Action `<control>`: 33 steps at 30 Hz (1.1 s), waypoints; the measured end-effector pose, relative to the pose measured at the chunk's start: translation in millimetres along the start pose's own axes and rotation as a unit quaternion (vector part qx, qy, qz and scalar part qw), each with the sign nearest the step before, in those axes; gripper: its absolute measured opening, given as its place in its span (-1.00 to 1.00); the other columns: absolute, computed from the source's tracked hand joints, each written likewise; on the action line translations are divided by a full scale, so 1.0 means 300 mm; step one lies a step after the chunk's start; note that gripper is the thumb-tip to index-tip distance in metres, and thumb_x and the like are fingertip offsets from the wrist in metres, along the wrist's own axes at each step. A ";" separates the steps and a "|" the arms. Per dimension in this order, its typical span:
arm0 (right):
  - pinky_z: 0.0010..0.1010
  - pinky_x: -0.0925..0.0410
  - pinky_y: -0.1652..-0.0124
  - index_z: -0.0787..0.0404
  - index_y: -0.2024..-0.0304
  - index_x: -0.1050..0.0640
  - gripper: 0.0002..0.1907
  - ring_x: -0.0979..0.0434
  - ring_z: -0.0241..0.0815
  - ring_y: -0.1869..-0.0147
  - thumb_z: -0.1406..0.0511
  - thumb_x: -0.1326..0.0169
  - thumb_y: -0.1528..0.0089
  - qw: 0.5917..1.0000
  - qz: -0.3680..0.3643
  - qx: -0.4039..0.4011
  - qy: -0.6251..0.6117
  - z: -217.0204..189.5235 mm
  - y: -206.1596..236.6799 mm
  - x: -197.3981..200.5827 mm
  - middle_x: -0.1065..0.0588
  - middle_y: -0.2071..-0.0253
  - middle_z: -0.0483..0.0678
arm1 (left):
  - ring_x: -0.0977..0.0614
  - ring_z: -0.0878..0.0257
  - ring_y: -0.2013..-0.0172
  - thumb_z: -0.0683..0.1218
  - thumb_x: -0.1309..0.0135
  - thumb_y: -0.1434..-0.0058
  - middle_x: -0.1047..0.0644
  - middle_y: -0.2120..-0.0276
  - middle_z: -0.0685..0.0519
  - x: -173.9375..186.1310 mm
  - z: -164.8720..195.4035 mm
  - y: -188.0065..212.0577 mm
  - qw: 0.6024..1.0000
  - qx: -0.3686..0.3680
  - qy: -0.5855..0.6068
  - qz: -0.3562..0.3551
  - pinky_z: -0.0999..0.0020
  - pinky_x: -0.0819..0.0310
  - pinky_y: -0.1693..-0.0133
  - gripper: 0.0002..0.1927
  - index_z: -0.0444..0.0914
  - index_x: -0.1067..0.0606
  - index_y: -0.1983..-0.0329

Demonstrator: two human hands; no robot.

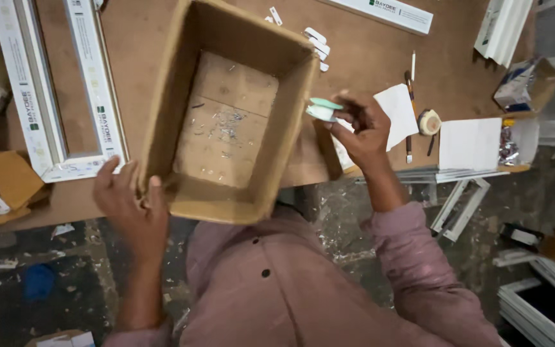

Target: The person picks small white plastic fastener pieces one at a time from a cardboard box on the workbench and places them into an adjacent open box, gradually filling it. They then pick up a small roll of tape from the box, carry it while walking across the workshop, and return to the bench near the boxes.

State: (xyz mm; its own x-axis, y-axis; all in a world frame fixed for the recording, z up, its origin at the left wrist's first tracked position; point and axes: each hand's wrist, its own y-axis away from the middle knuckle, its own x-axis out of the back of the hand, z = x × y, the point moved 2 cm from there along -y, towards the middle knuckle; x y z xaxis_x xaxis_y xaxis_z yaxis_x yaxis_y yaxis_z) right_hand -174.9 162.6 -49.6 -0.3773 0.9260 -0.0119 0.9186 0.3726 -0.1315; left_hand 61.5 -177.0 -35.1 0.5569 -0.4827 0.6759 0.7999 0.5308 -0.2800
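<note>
Right hand (362,128) in the middle right of the frame, fingers pinching a small pale green and white flat piece (323,108), left hand (130,204) at lower left, gripping the corner of an open brown cardboard box (226,109), brown counter (367,58) underneath, white frame (59,90) at upper left

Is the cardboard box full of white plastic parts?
No, the cardboard box holds only a few small metal bits on its bare bottom, while the left hand grips its near corner.
</note>
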 end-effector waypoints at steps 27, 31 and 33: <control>-0.08 -0.51 -0.26 0.23 -0.02 -0.41 -0.52 -0.62 0.03 -0.22 0.66 -0.27 -0.18 0.964 -0.037 0.037 -0.260 0.018 0.076 0.268 -0.55 -0.12 0.12 | -0.42 0.00 -0.33 -0.10 -0.22 -0.28 -0.49 -0.18 0.02 -0.175 0.445 0.264 0.989 -0.054 -0.136 -0.024 -0.10 -0.10 -0.39 -0.79 -0.13 -0.61 0.01; -0.04 -0.54 -0.19 0.24 0.02 -0.41 -0.62 -0.65 0.08 -0.16 0.58 -0.25 -0.23 0.956 -0.001 -0.009 -0.292 0.004 0.089 0.273 -0.58 -0.10 0.15 | -0.41 0.00 -0.33 -0.09 -0.22 -0.28 -0.49 -0.17 0.03 -0.190 0.449 0.274 0.989 -0.056 -0.137 -0.028 -0.12 -0.08 -0.40 -0.79 -0.12 -0.61 0.01; -0.06 -0.53 -0.22 0.20 0.01 -0.40 -0.51 -0.64 0.06 -0.18 0.62 -0.31 -0.15 0.963 -0.019 0.021 -0.268 -0.015 0.087 0.272 -0.57 -0.10 0.10 | -0.41 0.01 -0.34 -0.09 -0.22 -0.29 -0.49 -0.18 0.03 -0.194 0.447 0.278 0.989 -0.054 -0.135 -0.026 -0.12 -0.07 -0.40 -0.79 -0.13 -0.60 0.01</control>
State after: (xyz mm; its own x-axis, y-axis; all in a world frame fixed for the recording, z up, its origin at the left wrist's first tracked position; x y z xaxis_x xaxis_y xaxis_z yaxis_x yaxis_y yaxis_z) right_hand -181.2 248.2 -49.6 -0.4270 0.7431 -0.5153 0.9018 0.3916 -0.1826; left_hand 65.8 -11.3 -6.5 0.4456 -0.2972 0.8444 0.8536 0.4254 -0.3007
